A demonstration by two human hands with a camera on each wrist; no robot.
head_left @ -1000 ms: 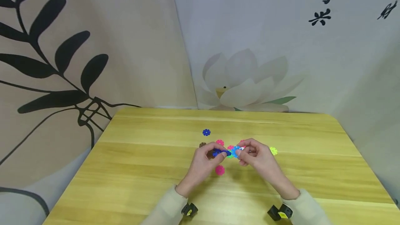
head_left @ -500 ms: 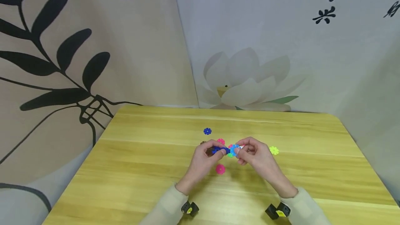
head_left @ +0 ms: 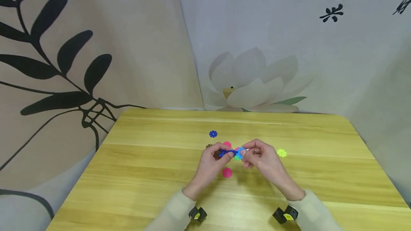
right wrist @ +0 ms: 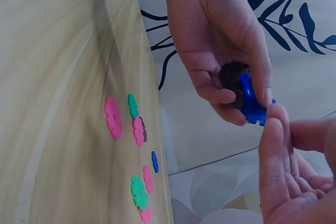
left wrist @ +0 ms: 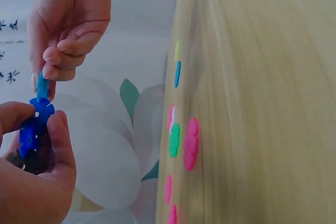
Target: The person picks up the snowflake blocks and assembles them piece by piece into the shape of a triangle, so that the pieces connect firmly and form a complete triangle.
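My left hand (head_left: pixel 208 167) grips a joined group of flat, notched flower-shaped building discs above the table. Two-part dark blue (left wrist: pixel 31 132) shows between its thumb and fingers, with a dark brown disc (right wrist: pixel 231 74) attached behind, partly hidden in the palm. My right hand (head_left: pixel 264 158) pinches a light blue disc (head_left: pixel 239 153) between thumb and forefinger. In the left wrist view, that light blue disc's lower edge meets the upper edge of the dark blue one. From the right wrist view, fingertips hide the light blue disc.
Loose discs lie on the wooden table (head_left: pixel 144 188) around and beneath the hands: dark blue (head_left: pixel 213 134) at the back, pink (head_left: pixel 227 173) in front, yellow (head_left: pixel 282 153) to the right, plus green (left wrist: pixel 174 140) and another blue (left wrist: pixel 177 74). A printed cloth stands behind the table.
My right hand has shifted slightly left, bringing the light blue disc closer to the dark blue one. Both hands keep their grips; the head view has shifted a little.
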